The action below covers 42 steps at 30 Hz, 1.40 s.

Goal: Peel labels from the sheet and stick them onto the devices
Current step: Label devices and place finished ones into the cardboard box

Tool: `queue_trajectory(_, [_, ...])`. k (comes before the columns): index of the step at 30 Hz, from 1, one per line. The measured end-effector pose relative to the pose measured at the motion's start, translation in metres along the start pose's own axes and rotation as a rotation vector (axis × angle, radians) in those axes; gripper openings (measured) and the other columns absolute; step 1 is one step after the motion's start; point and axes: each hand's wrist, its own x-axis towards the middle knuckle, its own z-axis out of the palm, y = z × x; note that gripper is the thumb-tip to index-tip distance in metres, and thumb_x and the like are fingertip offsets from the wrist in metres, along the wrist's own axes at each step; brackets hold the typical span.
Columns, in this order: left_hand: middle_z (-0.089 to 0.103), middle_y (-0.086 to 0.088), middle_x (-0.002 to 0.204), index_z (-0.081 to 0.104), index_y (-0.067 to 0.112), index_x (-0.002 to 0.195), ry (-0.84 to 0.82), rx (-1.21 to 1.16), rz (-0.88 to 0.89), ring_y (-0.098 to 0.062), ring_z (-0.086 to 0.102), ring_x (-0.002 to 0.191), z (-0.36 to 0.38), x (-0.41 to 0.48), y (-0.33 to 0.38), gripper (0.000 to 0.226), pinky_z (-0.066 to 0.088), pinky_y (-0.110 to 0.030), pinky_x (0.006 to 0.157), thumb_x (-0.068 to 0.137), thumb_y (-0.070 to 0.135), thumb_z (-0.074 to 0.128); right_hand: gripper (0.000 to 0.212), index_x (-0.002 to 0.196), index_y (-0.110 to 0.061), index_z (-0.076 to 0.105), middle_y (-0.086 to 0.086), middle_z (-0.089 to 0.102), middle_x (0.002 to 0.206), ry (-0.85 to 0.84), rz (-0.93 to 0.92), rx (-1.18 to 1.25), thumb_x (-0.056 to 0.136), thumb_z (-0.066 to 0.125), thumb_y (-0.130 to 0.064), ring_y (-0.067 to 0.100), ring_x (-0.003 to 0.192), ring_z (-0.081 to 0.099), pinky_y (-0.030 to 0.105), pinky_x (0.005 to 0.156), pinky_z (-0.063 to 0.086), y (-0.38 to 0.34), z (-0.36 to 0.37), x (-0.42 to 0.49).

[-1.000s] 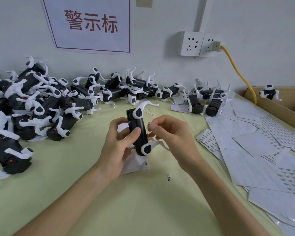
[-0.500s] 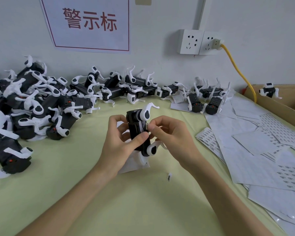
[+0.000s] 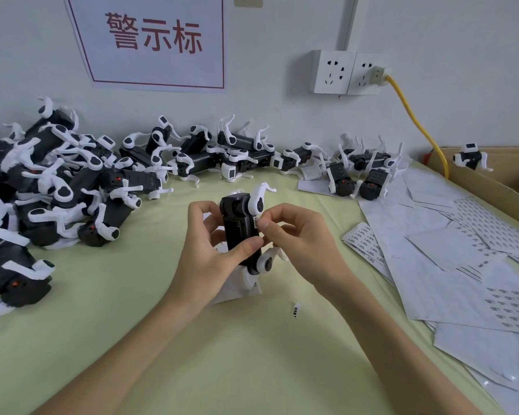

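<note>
Device (image 3: 240,232) gripped by left hand (image 3: 210,253); label (image 3: 256,222), pinched by right hand (image 3: 297,244), now brought against its 3 o'clock side; sticking judged underway.

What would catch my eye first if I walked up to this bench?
At the centre, the left hand grips a black-and-white device upright while the right hand pinches a small label against its side. A heap of similar devices piles up at left, and label sheets spread at right.
</note>
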Motion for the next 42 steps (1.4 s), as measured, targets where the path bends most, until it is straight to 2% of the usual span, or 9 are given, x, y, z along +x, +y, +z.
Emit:
queue_trajectory(4, [0.073, 0.005, 0.103, 0.04, 0.032, 0.104, 0.007, 0.014, 0.01, -0.014, 0.071, 0.096, 0.0002, -0.0014, 0.0002, 0.062, 0.053, -0.021, 0.078, 0.06, 0.047, 0.082, 0.013, 0.085, -0.014, 0.07, -0.01, 0.07, 0.08, 0.006, -0.003, 0.011, 0.098, 0.067, -0.014, 0.007, 0.068, 0.068, 0.015, 0.063, 0.049, 0.0011, 0.0007, -0.0003])
queue_trajectory(7, [0.072, 0.002, 0.104, 0.04, 0.032, 0.104, 0.014, 0.027, 0.018, -0.015, 0.07, 0.096, 0.0007, -0.0017, -0.0002, 0.063, 0.054, -0.027, 0.081, 0.06, 0.048, 0.082, 0.013, 0.085, -0.011, 0.07, -0.011, 0.07, 0.078, 0.011, -0.01, 0.018, 0.098, 0.067, -0.013, 0.004, 0.065, 0.066, 0.013, 0.062, 0.048, 0.0011, 0.0016, -0.0003])
queue_trajectory(13, [0.071, 0.0, 0.105, 0.04, 0.031, 0.105, 0.017, 0.049, 0.024, -0.014, 0.07, 0.095, 0.0019, -0.0026, 0.0008, 0.065, 0.053, -0.024, 0.078, 0.06, 0.051, 0.082, 0.013, 0.085, -0.011, 0.069, -0.014, 0.068, 0.076, 0.018, -0.021, 0.008, 0.098, 0.065, -0.011, 0.001, 0.061, 0.064, 0.011, 0.059, 0.047, 0.0016, 0.0029, -0.0009])
queue_trajectory(19, [0.071, 0.003, 0.104, 0.039, 0.032, 0.104, 0.032, 0.064, 0.035, -0.018, 0.07, 0.096, 0.0019, -0.0033, -0.0008, 0.064, 0.055, -0.035, 0.082, 0.061, 0.05, 0.083, 0.013, 0.087, -0.009, 0.068, -0.012, 0.069, 0.077, 0.03, -0.014, 0.008, 0.098, 0.066, -0.013, 0.002, 0.059, 0.063, 0.012, 0.059, 0.046, 0.0026, 0.0046, -0.0019])
queue_trajectory(31, [0.071, 0.008, 0.105, 0.04, 0.034, 0.104, 0.047, 0.053, 0.039, -0.013, 0.07, 0.097, 0.0035, -0.0044, -0.0014, 0.062, 0.053, -0.02, 0.075, 0.062, 0.05, 0.083, 0.013, 0.084, -0.013, 0.068, -0.014, 0.068, 0.074, 0.057, 0.002, 0.008, 0.097, 0.067, -0.014, 0.003, 0.054, 0.062, 0.012, 0.055, 0.043, 0.0031, 0.0073, -0.0025])
queue_trajectory(42, [0.07, 0.011, 0.103, 0.039, 0.037, 0.105, 0.063, 0.047, 0.089, -0.015, 0.07, 0.096, 0.0036, -0.0067, -0.0041, 0.06, 0.052, -0.018, 0.074, 0.066, 0.05, 0.084, 0.016, 0.08, -0.015, 0.067, -0.01, 0.069, 0.072, 0.089, 0.005, 0.024, 0.096, 0.069, -0.012, 0.013, 0.055, 0.068, 0.013, 0.053, 0.044, 0.0034, 0.0095, -0.0034])
